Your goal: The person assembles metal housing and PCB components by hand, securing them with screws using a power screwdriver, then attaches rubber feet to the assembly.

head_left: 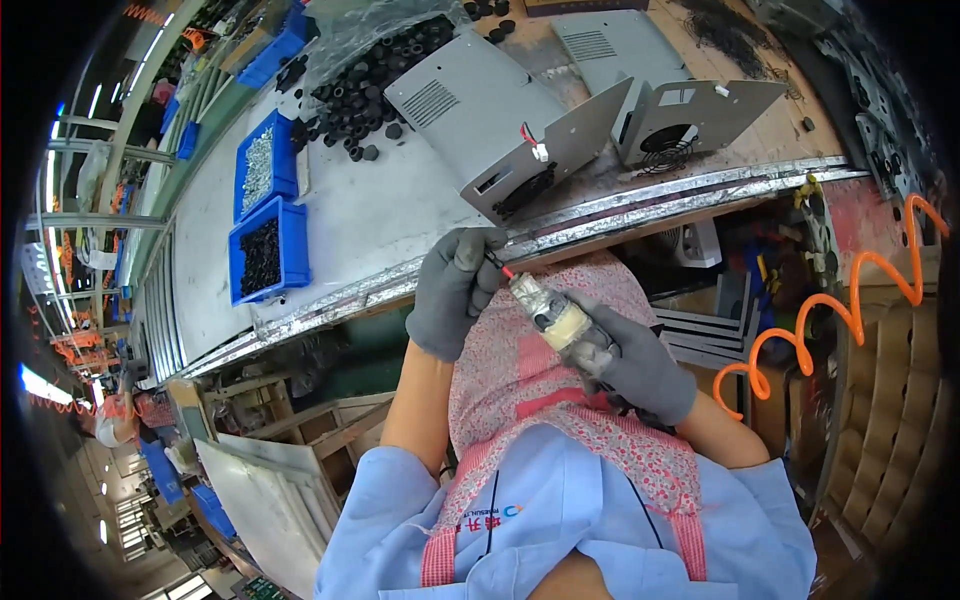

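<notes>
Both of my hands wear grey gloves. My right hand (645, 368) is wrapped round a power screwdriver (562, 322), its body bound in clear and yellowish tape. The tool is tilted, its red-tipped bit (508, 272) pointing up and left. Beside that tip, my left hand (448, 290) is closed, thumb and fingers pinching something small and dark that I cannot make out. Just beyond, at the bench edge, stands a bent grey metal panel (470, 95) with vent slots, a dark fan and a red-wired white connector (540, 152). A similar panel (620, 45) is to its right.
Blue bins of silver screws (257, 172) and black screws (261, 256) sit on the left of the bench. Black round caps (365, 100) lie heaped behind. An orange coiled hose (800, 340) hangs at right. Silver tape covers the bench edge (375, 288).
</notes>
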Motion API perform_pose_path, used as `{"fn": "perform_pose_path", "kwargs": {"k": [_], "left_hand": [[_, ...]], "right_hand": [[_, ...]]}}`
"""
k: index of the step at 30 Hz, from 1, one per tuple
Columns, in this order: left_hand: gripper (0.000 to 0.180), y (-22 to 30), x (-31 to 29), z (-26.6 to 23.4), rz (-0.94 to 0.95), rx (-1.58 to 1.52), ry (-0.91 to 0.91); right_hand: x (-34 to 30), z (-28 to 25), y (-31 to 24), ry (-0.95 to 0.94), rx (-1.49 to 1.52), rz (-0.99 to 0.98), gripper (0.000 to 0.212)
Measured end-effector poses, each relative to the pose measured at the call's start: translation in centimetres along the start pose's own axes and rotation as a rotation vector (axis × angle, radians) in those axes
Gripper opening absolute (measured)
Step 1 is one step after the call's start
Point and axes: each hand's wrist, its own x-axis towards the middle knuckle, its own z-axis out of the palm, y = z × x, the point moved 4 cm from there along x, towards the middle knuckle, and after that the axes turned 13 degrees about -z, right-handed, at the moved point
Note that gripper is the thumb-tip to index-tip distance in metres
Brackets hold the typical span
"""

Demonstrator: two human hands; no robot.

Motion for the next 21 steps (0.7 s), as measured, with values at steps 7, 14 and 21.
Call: {"fn": "perform_pose_path", "kwargs": {"k": [7,14,21], "left_hand": [[0.042,0.9,0.5,-1.3,-0.026,-0.063,0.085],[0.028,2.5,1.4,0.3,0.02,0.3,0.304],[0.026,2.5,2.3,0.0,-0.005,0.373,0.274]], "right_hand": [[-0.3,-0.9,-0.3,0.049,-0.117,-0.051,0.058],[0.4,-1.9,1.9,0.134,-0.314,-0.133,0.056],[0.6,-1.7,1.9,0.156,-0.357,-0.12,0.055]]}}
